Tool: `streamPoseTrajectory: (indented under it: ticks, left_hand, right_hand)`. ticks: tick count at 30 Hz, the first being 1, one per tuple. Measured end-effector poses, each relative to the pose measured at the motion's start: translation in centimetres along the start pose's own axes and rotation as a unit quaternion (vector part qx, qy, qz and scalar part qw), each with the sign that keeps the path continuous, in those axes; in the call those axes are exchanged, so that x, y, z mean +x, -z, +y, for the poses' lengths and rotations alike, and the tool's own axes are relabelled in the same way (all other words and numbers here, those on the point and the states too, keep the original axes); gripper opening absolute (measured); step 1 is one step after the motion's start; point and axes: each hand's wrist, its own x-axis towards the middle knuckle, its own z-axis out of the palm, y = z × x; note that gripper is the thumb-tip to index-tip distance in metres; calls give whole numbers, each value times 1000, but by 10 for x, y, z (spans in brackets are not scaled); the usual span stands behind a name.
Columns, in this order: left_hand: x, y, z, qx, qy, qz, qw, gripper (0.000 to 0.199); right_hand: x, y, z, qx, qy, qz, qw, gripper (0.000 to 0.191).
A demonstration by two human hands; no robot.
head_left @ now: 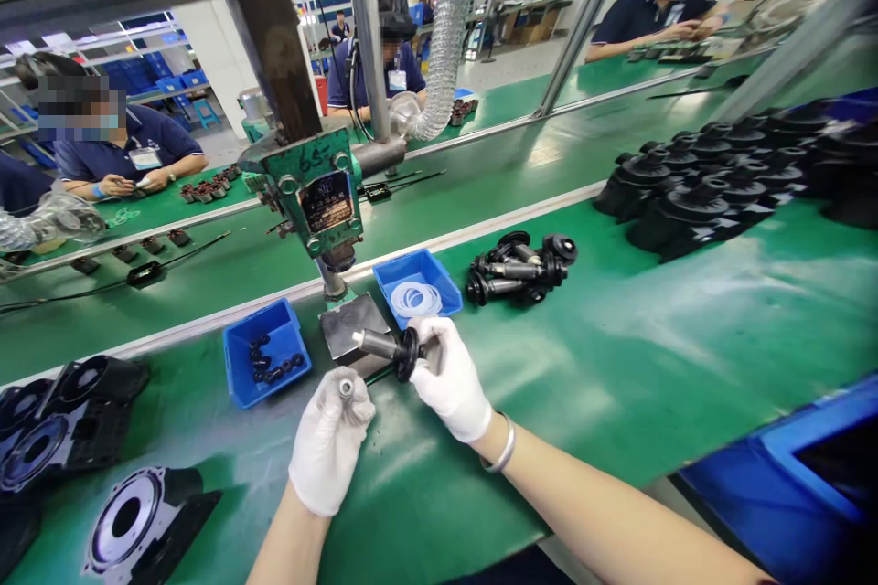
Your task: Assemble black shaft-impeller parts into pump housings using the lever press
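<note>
In a white glove, my right hand (449,375) grips a shaft part (379,345) by its black flanged end. Its grey cylinder and pale tip point left, over the metal block (343,326) of the press. My left hand (333,439), also gloved, is closed around a small metal piece with a round hole (346,388). The rest of that piece is hidden by the fingers. Above the block stands the green press head (316,192). Similar shaft parts (518,270) lie in a pile behind my right hand.
A blue bin (237,370) holds small black pieces; another blue bin (449,288) holds translucent rings. Black housings (686,201) stand at right, and housings with metal faces (155,521) at left. Across the bench, people (130,146) handle parts. A blue crate (747,484) is at lower right.
</note>
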Motion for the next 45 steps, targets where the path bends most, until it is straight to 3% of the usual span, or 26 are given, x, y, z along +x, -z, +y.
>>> streamPoseTrajectory:
  ticks: [2, 5, 10, 14, 16, 19, 22, 24, 27, 32, 35, 40, 45]
  left_hand:
    - [-3, -1, -11, 48, 5, 4, 999, 34]
    - [-8, -4, -28, 117, 10, 1, 993, 36]
    - [-9, -3, -42, 131, -37, 23, 990, 59]
    - [-10, 3, -35, 176, -78, 19, 981, 41]
    - [-15, 2, -34, 196, -76, -8, 978, 33]
    - [-27, -7, -41, 228, -44, -104, 967, 31]
    - [-31, -15, -42, 183, -22, -182, 966, 27]
    - [-25, -15, -35, 107, -22, -159, 981, 26]
    - [-12, -9, -16, -10, -28, -80, 996, 27]
    - [-1, -3, -2, -138, -21, -33, 990, 28]
    - [2, -1, -6, -148, -16, -1, 989, 29]
    - [7, 3, -8, -107, -33, 29, 993, 36]
    - [10, 4, -5, -41, -48, 53, 997, 37]
  right_hand:
    - [0, -4, -8, -49, 52, 40, 997, 33]
    - [-2, -15, -25, -102, 94, 41, 990, 37]
    - [-4, -44, -37, -126, 21, 43, 991, 30]
    - [-4, -54, -27, -144, 31, 59, 987, 29]
    - [-2, -52, -19, -164, 78, 67, 981, 29]
    - [2, -46, -9, -197, 139, 58, 969, 29]
    - [6, -39, -5, -197, 117, 34, 973, 29]
    - [9, -33, -4, -177, 74, 42, 980, 29]
    - [12, -19, -6, -114, 28, 35, 993, 30]
    - [10, -1, -7, 58, -24, -82, 995, 24]
    - [2, 3, -3, 97, -42, -119, 987, 24]
    - [-3, 6, 6, 152, -98, -127, 975, 28]
    - [-1, 8, 6, 119, -99, -134, 979, 26]
